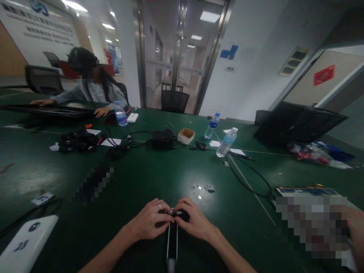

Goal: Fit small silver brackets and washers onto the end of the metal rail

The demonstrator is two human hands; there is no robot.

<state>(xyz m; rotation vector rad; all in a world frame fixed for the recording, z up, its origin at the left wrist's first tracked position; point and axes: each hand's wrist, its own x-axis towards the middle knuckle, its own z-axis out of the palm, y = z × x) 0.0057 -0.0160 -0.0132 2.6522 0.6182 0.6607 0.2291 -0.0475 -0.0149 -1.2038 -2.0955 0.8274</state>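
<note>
Near the front middle of the table, a narrow black bar with silver edges [172, 242] points toward me. Black rounded parts [183, 215] stick out to both sides at its far end. My left hand [150, 219], with a ring on one finger, closes around that end from the left. From the right, my right hand [193, 220] pinches the same end, its fingertips almost meeting the left ones. What lies between the fingertips is too small to make out. Just beyond the hands lie a small metal bracket [209, 188] and several washers and nuts [199, 187].
Two water bottles [226, 143], a small open box [186, 136], a black power brick [163, 139] and cables stand farther back. A circuit board [309, 191] lies at right, near another person's hand [355, 231]. A white device marked 28 [27, 244] is at left; a person sits beyond.
</note>
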